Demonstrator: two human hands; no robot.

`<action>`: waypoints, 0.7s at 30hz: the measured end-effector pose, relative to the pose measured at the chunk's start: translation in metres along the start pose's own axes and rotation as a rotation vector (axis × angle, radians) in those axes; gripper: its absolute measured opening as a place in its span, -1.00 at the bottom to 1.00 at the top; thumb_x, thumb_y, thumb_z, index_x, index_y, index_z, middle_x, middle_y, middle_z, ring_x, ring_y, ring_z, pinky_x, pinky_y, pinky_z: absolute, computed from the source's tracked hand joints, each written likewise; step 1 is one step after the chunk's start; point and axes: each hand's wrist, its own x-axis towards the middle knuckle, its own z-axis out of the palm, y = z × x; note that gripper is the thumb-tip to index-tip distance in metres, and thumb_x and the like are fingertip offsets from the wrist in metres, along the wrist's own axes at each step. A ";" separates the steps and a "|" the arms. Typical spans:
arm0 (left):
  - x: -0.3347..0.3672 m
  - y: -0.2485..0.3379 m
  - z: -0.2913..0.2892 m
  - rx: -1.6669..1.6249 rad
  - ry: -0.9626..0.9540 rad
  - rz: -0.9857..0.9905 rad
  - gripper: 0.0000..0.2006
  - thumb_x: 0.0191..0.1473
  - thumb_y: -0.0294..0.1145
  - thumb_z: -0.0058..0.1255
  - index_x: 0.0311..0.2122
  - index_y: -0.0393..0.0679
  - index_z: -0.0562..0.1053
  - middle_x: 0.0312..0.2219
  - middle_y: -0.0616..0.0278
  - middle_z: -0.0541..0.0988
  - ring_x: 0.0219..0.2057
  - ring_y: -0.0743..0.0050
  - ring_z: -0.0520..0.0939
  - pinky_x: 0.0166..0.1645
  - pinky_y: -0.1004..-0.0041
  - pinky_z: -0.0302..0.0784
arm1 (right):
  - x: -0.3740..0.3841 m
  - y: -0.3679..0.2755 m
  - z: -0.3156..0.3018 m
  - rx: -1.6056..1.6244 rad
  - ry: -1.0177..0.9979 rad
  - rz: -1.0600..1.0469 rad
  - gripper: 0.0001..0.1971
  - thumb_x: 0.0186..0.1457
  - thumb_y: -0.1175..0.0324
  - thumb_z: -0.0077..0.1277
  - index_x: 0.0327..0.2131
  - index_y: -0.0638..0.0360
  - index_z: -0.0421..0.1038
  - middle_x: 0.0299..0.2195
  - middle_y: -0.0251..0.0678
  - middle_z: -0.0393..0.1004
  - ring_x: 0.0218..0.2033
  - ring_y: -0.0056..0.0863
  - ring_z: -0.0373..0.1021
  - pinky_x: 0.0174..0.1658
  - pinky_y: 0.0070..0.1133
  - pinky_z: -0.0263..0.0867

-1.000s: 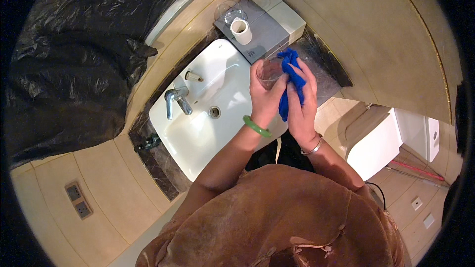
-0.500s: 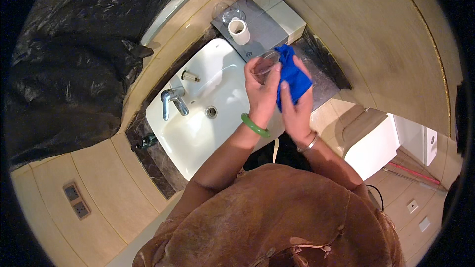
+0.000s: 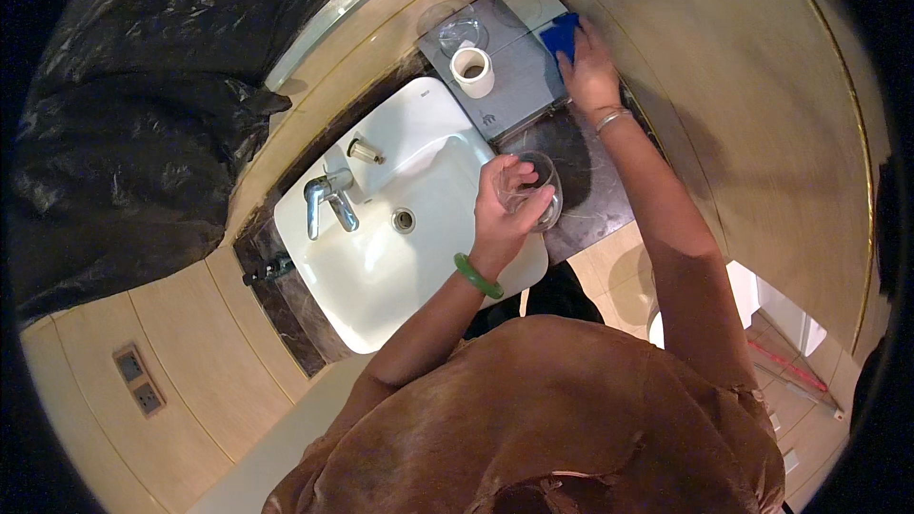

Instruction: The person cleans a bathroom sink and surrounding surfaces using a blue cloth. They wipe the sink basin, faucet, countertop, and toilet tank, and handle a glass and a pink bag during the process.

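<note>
My left hand (image 3: pixel 503 214) is closed round a transparent round glass (image 3: pixel 543 171), above the right rim of the white sink (image 3: pixel 333 319). The glass is tilted, and its bowl shows between my thumb and fingers. Farther off to the right, my right hand (image 3: pixel 592 81) has its fingers on a blue cloth (image 3: pixel 562 38), which touches the right side of a grey and white box (image 3: pixel 519 81). On that box stands a white paper roll (image 3: pixel 473 74), with another transparent glass vessel (image 3: pixel 464 33) behind it.
A chrome faucet (image 3: pixel 328 202) and a small upright dispenser (image 3: pixel 365 151) sit at the sink's back edge. Dark marble counter (image 3: pixel 595 214) surrounds the sink. A black plastic sheet (image 3: pixel 124 133) hangs at left; a wall (image 3: pixel 752 67) closes the right side.
My right hand has carried the blue cloth away from the glass, far and to the right, onto the box. My left hand keeps the glass, now lower and tilted differently.
</note>
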 end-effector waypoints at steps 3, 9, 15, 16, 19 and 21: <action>0.002 -0.005 -0.008 0.101 0.024 0.017 -0.43 0.02 -0.52 0.19 0.12 -0.20 0.19 -0.06 0.07 0.43 0.00 0.29 0.48 0.10 0.31 0.44 | -0.027 -0.011 0.019 -0.018 -0.095 -0.210 -0.53 -0.01 0.49 0.09 0.02 0.42 0.30 0.16 0.05 0.25 0.15 -0.04 0.24 0.23 -0.34 0.17; 0.002 -0.007 -0.016 0.185 0.039 0.006 -0.35 -0.02 -0.43 0.27 0.13 -0.20 0.17 -0.03 0.09 0.43 0.03 0.27 0.47 0.14 0.27 0.41 | -0.003 -0.008 0.006 0.125 -0.255 -0.300 -0.53 -0.04 0.58 0.09 0.02 0.30 0.34 0.17 -0.08 0.27 0.19 -0.13 0.23 0.22 -0.40 0.20; 0.003 -0.013 -0.009 0.142 -0.025 -0.043 -0.28 -0.05 -0.40 0.30 0.17 -0.17 0.14 0.00 0.11 0.39 0.08 0.29 0.42 0.18 0.24 0.36 | 0.058 -0.013 0.057 0.203 -0.111 -0.110 -0.57 0.12 0.48 -0.04 0.09 0.32 0.28 0.15 -0.02 0.28 0.15 -0.06 0.24 0.20 -0.36 0.17; 0.003 -0.014 -0.009 0.156 -0.034 -0.043 -0.27 -0.04 -0.41 0.30 0.18 -0.15 0.13 0.00 0.10 0.39 0.08 0.29 0.42 0.18 0.24 0.36 | 0.064 -0.016 0.062 0.196 -0.293 -0.250 -0.54 0.04 0.54 -0.02 0.08 0.31 0.30 0.15 -0.04 0.28 0.16 -0.11 0.24 0.23 -0.36 0.14; 0.004 -0.019 -0.003 0.147 -0.051 0.006 -0.28 -0.03 -0.46 0.28 0.18 -0.14 0.13 0.00 0.10 0.38 0.07 0.31 0.42 0.17 0.26 0.37 | 0.082 -0.006 0.068 0.053 -0.266 -0.374 -0.57 0.02 0.56 -0.15 0.03 0.27 0.36 0.15 -0.10 0.31 0.17 -0.19 0.25 0.24 -0.39 0.17; 0.011 -0.013 0.004 0.091 -0.051 0.001 -0.29 -0.03 -0.50 0.27 0.19 -0.13 0.12 0.00 0.11 0.38 0.06 0.32 0.42 0.17 0.28 0.36 | 0.081 0.004 0.059 0.001 -0.172 -0.348 -0.58 0.04 0.56 -0.20 0.02 0.26 0.37 0.14 -0.11 0.32 0.16 -0.17 0.25 0.23 -0.39 0.18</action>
